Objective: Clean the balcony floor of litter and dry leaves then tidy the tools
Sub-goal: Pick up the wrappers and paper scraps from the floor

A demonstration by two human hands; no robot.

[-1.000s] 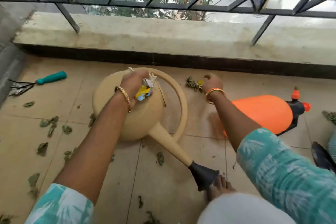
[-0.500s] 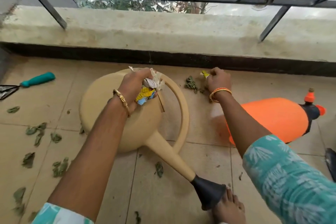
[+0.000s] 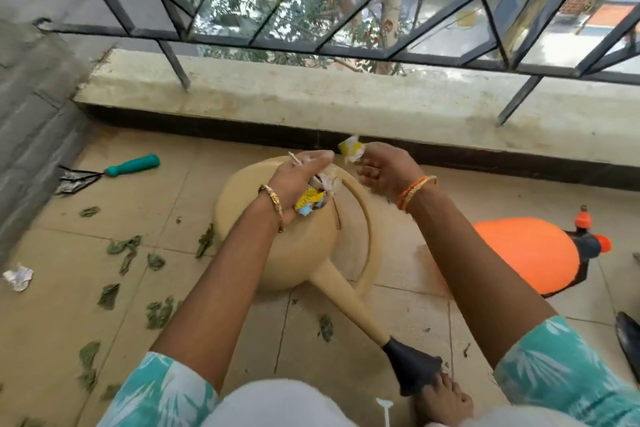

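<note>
My left hand [image 3: 298, 177] grips a bunch of crumpled litter scraps [image 3: 313, 198], white, yellow and blue, above the beige watering can [image 3: 277, 253] lying on its side. My right hand [image 3: 384, 166] is raised just right of it and pinches a yellow-and-white wrapper [image 3: 351, 149] at its fingertips. The two hands are close together, a small gap between them. Dry green leaves [image 3: 124, 250] lie scattered over the tiles on the left. A crumpled white paper scrap [image 3: 19, 277] lies at the far left.
An orange pressure sprayer [image 3: 526, 253] lies on the floor at the right. A hand rake with a teal handle [image 3: 133, 163] lies at the back left by the grey wall. A concrete ledge [image 3: 311, 97] with black railing closes the far side. My bare foot [image 3: 443, 399] touches the can's black nozzle.
My right hand lifted off the floor near the ledge with the yellow-and-white wrapper and moved left toward my left hand. The left hand keeps its bunch of litter.
</note>
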